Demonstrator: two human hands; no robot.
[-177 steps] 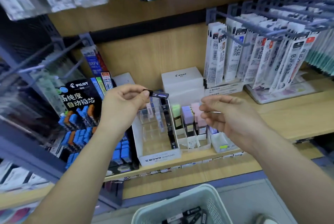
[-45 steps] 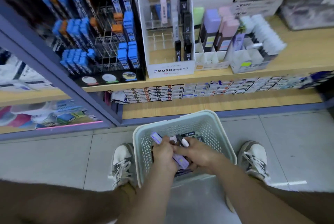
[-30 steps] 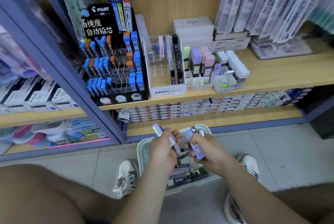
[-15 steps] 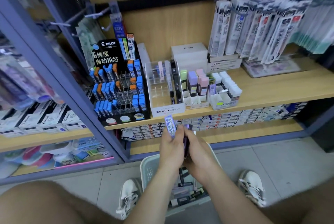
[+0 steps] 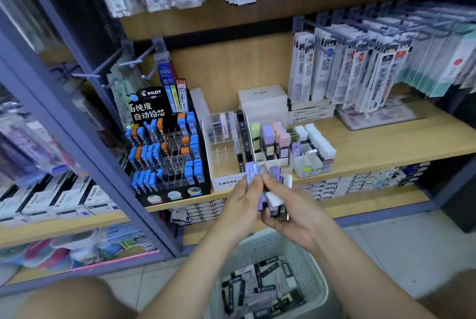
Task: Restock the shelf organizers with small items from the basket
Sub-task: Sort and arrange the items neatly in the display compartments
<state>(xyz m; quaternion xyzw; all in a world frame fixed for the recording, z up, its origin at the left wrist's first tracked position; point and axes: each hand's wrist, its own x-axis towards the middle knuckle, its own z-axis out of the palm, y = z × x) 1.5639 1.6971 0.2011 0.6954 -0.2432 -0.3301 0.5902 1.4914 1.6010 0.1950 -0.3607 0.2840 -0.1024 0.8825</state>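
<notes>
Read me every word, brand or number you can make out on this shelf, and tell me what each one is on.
"PILOT": black display header
"高纯度 自动铅芯": same header, below the brand
"PILOT": white box
"MONO": clear organizer, on its front
"MONO": flat white boxes
"BRFV": blue hanging pack
"HB": blue-capped lead cases
Too blurred to read surely: hanging refill packs, shelf-edge tags, barcodes.

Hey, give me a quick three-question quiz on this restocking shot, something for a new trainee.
1. True or false: the left hand and the right hand both grip small cases.
2. The basket is: A) on the shelf; B) below the hands; C) hanging on hooks.
3. Fill in: the clear organizer has a white front that reads ____.
Key: 1 true; 2 B; 3 MONO.
</notes>
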